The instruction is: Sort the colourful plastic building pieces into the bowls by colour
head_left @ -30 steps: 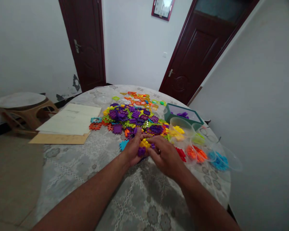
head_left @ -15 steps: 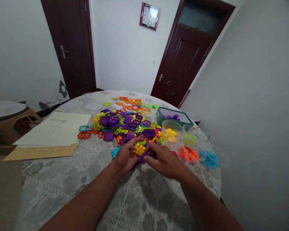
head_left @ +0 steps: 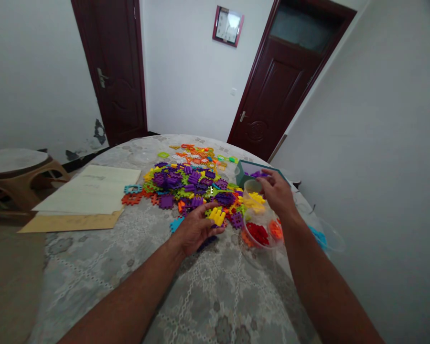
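Cloth with a lace pattern covers your round worktop [head_left: 208,296], which stands in a white-walled room with two dark red doors [head_left: 118,71] and one wall clock [head_left: 228,26]. A wooden stool [head_left: 21,167] sits far left, off the worktop. Sheets of paper [head_left: 89,188] lie on the left of the worktop, and a pile of toothed plastic tiles [head_left: 189,181], mostly purple, fills the middle.

Your left hand [head_left: 195,229] rests at the pile's near edge, its fingers [head_left: 217,231] curled up around a small stack of yellow tiles [head_left: 217,216], with the thumb on the far side.

Your right hand [head_left: 277,193] hangs farther right, above a clear tub of yellow tiles [head_left: 251,183] and just near of the one teal box [head_left: 241,172]. Its fingers [head_left: 267,179] are bent close together; I cannot tell whether they pinch anything. A clear tub of red tiles [head_left: 246,237] stands nearer you.
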Demonstrator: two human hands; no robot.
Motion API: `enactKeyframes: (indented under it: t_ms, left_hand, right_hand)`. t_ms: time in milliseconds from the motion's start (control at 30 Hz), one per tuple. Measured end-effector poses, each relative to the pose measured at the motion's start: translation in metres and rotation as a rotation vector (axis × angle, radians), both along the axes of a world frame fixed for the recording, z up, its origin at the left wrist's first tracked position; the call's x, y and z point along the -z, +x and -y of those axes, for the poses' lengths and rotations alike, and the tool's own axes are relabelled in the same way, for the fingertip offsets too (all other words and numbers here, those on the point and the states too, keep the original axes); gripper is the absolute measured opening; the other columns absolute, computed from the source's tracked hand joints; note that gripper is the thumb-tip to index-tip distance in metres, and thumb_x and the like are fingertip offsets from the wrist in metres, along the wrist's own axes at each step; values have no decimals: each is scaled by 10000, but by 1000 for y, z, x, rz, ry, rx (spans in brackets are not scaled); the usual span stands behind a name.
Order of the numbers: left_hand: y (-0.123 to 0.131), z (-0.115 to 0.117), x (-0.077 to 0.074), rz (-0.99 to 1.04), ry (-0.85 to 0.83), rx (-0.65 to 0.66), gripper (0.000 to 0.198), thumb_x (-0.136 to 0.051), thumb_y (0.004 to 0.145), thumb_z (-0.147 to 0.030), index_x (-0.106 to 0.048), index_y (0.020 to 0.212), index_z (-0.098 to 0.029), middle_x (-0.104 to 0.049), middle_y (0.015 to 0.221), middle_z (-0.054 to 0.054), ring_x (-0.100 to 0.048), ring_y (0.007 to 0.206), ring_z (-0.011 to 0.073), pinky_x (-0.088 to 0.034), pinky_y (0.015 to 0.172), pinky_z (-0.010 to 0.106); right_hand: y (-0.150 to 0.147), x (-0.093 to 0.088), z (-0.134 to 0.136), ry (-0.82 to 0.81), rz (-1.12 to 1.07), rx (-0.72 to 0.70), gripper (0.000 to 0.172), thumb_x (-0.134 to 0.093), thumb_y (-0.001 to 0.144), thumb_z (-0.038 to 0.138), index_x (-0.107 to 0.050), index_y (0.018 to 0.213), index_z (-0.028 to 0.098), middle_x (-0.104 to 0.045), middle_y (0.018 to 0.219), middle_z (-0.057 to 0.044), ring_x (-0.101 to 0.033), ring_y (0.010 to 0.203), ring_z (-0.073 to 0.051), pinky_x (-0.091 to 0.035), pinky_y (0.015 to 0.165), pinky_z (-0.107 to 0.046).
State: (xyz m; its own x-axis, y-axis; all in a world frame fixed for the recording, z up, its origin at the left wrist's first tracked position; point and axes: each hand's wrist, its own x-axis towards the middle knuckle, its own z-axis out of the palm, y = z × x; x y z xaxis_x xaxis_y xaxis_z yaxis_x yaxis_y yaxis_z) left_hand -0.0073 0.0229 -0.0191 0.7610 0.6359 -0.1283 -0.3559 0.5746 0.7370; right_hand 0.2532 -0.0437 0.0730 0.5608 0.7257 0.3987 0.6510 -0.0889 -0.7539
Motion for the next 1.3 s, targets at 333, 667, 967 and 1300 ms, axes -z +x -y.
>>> enactKeyframes:
  t_ms: [333,667,967,1300]
  left_hand:
    - [1,-1,5,-45,103,52,550,-854,762,-137,-662,1273,-206,-713,1259,127,-763,954,220,-663,765,323]
    - [1,0,-1,-56,35,-17,646,-665,746,4,-602,1349,-220,-730,1232,149,-770,1065,283,-678,756,370]
    - [0,1,-3,-80,82,13,661,-729,814,-63,-535,1431,-201,-724,1286,173,-771,1078,279,-659,831,367]
    - [-2,1,-1,-92,175,92,808,-876,796,-241,-501,1511,-210,-758,1206,156,-770,1058,277,-640,867,369]
  right_hand:
    - [-115,44,36,-181,148,-330,225,-636,944,207,-718,1154,199,-757,1034,-50,-677,897,-188,-503,833,-322]
    - [-29,25,38,-144,209,-120,283,-612,943,338,-744,1156,206,-754,1000,-64,-673,859,-212,-523,821,-355]
    - [-13,34,34,27,356,134,350,-538,966,304,-706,1231,149,-729,1202,-157,-695,993,-264,-529,968,-436]
    - [-112,41,51,-102,245,-337,191,-616,961,150,-729,1110,185,-738,1026,-71,-666,943,-194,-497,880,-322]
